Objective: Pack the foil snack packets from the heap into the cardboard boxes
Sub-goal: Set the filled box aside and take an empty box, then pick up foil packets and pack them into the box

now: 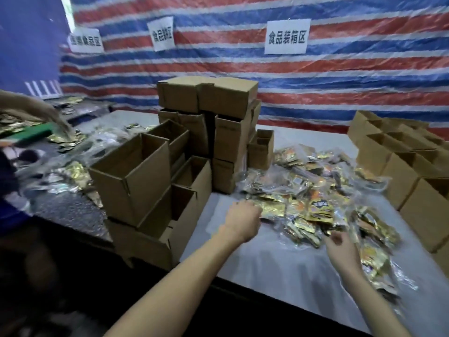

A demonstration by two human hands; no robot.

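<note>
A heap of gold and orange foil snack packets (315, 190), some in clear bags, lies on the grey-covered table (274, 268). My left hand (243, 218) is at the heap's near left edge, knuckles up, fingers curled round the end of a gold packet (275, 210). Over the heap's near edge hovers my right hand (341, 249), fingers loosely curled and holding nothing I can see. Open cardboard boxes (136, 173) are stacked just left of my left hand.
A taller stack of shut and open boxes (209, 103) stands behind the heap. More open boxes (403, 164) line the right side. At far left another person's hand (41, 110) works among more gold packets (70, 139) near a green object (31, 133).
</note>
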